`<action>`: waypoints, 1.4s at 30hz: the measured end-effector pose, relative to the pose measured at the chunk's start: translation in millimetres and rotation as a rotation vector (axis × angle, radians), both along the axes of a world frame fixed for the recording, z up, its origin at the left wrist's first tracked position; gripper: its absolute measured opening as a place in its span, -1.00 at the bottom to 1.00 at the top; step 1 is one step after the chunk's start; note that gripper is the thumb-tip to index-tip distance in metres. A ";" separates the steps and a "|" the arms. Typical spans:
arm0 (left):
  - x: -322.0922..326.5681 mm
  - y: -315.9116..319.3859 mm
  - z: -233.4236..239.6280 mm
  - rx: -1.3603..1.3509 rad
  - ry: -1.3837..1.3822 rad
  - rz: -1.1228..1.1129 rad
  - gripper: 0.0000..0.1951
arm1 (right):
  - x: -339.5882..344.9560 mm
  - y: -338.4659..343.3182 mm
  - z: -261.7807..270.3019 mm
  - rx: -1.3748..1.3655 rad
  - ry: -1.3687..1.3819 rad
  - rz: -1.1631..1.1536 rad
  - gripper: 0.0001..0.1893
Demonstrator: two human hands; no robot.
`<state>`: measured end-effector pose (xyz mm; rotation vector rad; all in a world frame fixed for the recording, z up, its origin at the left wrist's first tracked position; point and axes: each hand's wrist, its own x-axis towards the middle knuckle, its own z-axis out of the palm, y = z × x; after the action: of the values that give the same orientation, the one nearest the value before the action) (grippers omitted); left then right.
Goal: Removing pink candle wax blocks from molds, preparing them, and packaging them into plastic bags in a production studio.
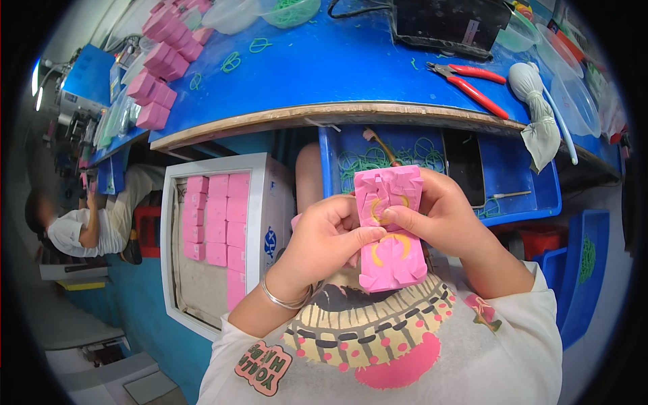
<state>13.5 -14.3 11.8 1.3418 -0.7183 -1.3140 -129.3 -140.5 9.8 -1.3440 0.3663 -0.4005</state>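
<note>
A pink rubber mold (392, 253) lies spread flat between my hands, its inner faces up, with yellow curved shapes on both halves. My left hand (329, 238) grips its left edge, the thumb pressing near the middle crease. My right hand (440, 212) holds the upper right side, its thumb on the yellow curve of the upper half. Just beyond the mold, a blue drawer tray (526, 208) holds green rubber bands (362, 162), a brush with a brown handle (383, 147), a dark flat panel (462, 162) and a thin white stick (511, 194).
Red-handled side cutters (478, 96) and a tied cloth pouch (536, 106) lie on the blue workbench (314, 66). Pink blocks (162, 66) are stacked at its left. A white foam box (258, 202) with more pink blocks stands left of me. Farther left sits a co-worker (91, 228).
</note>
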 end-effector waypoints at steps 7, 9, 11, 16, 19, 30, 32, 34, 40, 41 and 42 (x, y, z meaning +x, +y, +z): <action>-1.0 -0.6 -1.6 -0.057 0.014 0.008 -0.83 | -1.7 -2.8 -0.7 0.128 0.003 0.053 -0.69; -0.5 0.7 -3.3 -0.048 0.003 0.007 -0.84 | -2.3 -2.6 -1.0 0.140 -0.002 0.056 -0.69; -2.2 0.6 -3.7 -0.054 -0.013 0.023 -0.85 | -3.0 -2.3 -1.1 0.094 0.014 0.058 -0.68; -0.7 1.6 -7.1 -0.054 -0.049 0.006 -0.87 | -4.2 -2.3 -4.6 0.002 0.020 0.049 -0.69; 0.1 3.2 -13.1 -0.072 -0.116 0.009 -0.87 | -4.1 -2.2 -3.3 -0.010 0.024 0.055 -0.70; -8.5 -3.6 -9.5 -0.248 0.032 0.096 -0.81 | -5.8 2.4 -10.1 0.049 -0.019 0.033 -0.68; -12.8 -5.9 -8.1 -0.274 0.054 0.130 -0.81 | -5.3 3.8 -11.9 -0.056 -0.030 0.003 -0.70; -12.7 -8.2 -6.4 -0.299 0.076 0.164 -0.81 | -5.7 2.9 -10.2 -0.085 -0.011 0.003 -0.71; -5.7 -6.3 -5.5 -0.257 0.052 0.083 -0.86 | -8.6 -4.6 -14.2 -0.419 -0.005 0.066 -0.68; -4.9 -5.9 -6.9 -0.292 -0.030 0.087 -0.87 | -8.2 -6.2 -15.7 -0.538 -0.014 0.081 -0.68; -4.3 -5.7 -8.0 -0.327 -0.113 0.092 -0.87 | -7.2 -6.8 -13.5 -0.537 -0.014 0.082 -0.68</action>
<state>9.2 -20.1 3.8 1.1740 -0.8962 -1.0036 -136.5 -147.2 -3.8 -1.8715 0.1943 -0.4586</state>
